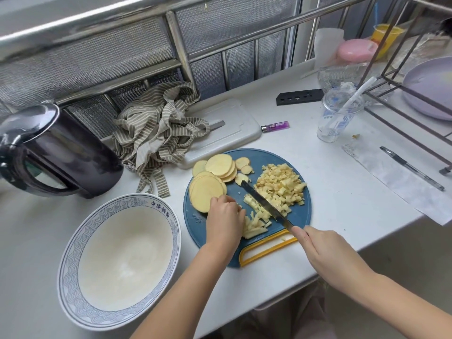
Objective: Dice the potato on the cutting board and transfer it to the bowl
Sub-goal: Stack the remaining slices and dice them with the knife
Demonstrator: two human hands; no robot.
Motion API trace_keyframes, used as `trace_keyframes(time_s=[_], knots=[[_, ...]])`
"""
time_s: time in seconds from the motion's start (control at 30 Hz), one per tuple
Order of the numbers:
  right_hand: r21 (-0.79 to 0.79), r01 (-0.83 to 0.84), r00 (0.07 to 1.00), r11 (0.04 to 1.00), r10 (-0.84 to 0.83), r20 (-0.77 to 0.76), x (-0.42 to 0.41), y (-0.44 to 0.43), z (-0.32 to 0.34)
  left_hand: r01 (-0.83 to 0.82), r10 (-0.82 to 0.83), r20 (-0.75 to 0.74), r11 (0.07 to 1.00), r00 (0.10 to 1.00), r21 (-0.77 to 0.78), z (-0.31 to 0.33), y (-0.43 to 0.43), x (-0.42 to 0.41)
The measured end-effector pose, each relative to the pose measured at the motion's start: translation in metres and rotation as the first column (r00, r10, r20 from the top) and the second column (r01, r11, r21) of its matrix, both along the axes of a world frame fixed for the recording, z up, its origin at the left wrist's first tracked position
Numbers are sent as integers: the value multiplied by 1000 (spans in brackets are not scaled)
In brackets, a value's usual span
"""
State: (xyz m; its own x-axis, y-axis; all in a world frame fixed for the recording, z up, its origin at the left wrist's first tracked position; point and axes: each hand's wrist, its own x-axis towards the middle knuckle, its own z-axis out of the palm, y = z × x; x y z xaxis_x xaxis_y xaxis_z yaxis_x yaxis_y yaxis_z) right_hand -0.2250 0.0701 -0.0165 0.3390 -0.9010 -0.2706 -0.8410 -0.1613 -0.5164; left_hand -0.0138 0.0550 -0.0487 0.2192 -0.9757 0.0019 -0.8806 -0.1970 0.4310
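Mid-cut, the right hand (322, 250) wraps round the handle of a knife (264, 204). The handle is hidden inside the fist, and only the blade shows, angled up and left across the potato. The left hand (223, 216) sits knuckles up with its fingers curled down on a bunch of pale strips (254, 225), just left of the blade. Its fingertips are tucked under and out of sight, so exactly how they grip cannot be told. Both forearms run off the lower edge.

All the potato lies on the round blue board (269, 157), whose yellow-edged handle slot faces the person. A heap of dice (281, 189) lies right of the blade, and two stacks of round slices (208, 194) lie at the far left, the nearer stack partly covered by the left hand. A white bowl (168, 211) with a blue wave rim stands just left of the board, with no potato in it.

Around them on the pale counter (342, 204) are a dark kettle (56, 152), cut off at the left, and a striped cloth (159, 133) heaped over one end of a white board (227, 128). Further right lie a purple lighter (275, 126), a clear cup (337, 116), a pen (411, 167) and a sheet of paper (396, 182). A metal rack (403, 89) at the right holds a lilac plate (430, 89), cropped by the frame. Barred mesh screens (97, 57) run behind the counter.
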Motion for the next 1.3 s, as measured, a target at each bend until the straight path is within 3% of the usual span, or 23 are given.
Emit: trace_keyframes(time_s=[0.27, 0.57, 0.97, 1.3], knots=[[39, -38, 999, 999, 38, 4, 2, 10, -4, -31, 26, -96, 998, 995, -51, -27, 30, -11], [-17, -107, 991, 994, 105, -82, 12, 21, -19, -30, 7, -88, 964, 996, -264, -54, 39, -10], [76, -58, 998, 995, 60, -24, 13, 5, -22, 36, -45, -28, 965, 999, -260, -67, 44, -11], [116, -55, 991, 992, 69, -116, 21, 0, -25, 29, -28, 7, 954, 1000, -297, -78, 42, -11]])
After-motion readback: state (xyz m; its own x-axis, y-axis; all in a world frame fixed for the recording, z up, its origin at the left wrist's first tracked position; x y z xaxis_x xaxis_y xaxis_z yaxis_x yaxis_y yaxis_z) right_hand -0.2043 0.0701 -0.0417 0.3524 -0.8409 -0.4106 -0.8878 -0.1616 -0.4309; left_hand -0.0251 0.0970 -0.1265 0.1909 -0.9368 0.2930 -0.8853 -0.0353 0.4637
